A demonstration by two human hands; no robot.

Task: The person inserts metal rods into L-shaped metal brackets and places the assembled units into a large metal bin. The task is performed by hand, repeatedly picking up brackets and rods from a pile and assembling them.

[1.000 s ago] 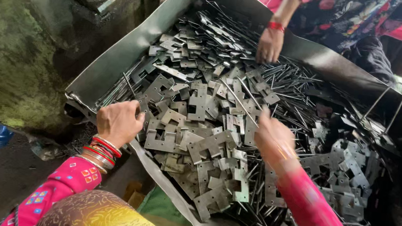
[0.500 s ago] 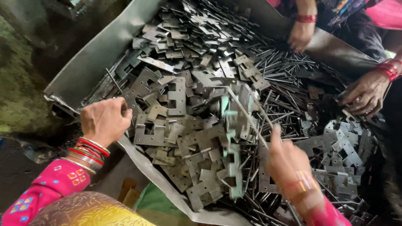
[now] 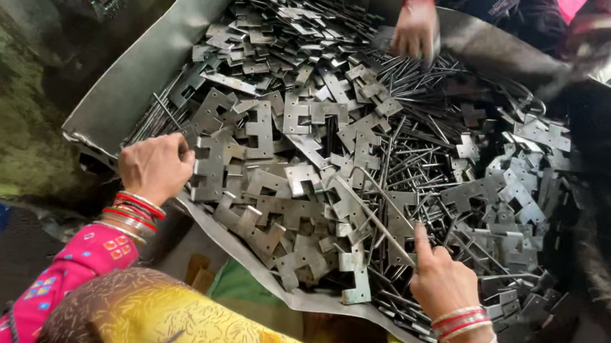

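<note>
Reaching into that heap of notched metal plates (image 3: 284,162) and thin rods (image 3: 427,169), you risked a cut: the stamped edges looked sharp, the pieces lay tangled, and lifting one could have dragged its neighbours over the tray's near lip (image 3: 307,299).

Head view: your left hand (image 3: 154,167), at 9 o'clock, was curled shut with its fingers against the plates at the tray's edge; whether it gripped one, you couldn't tell. Your right hand (image 3: 441,280), at 5 o'clock, pinched a long rod (image 3: 369,212), forefinger raised. Another person's hand (image 3: 415,28) worked at 12 o'clock.
</note>
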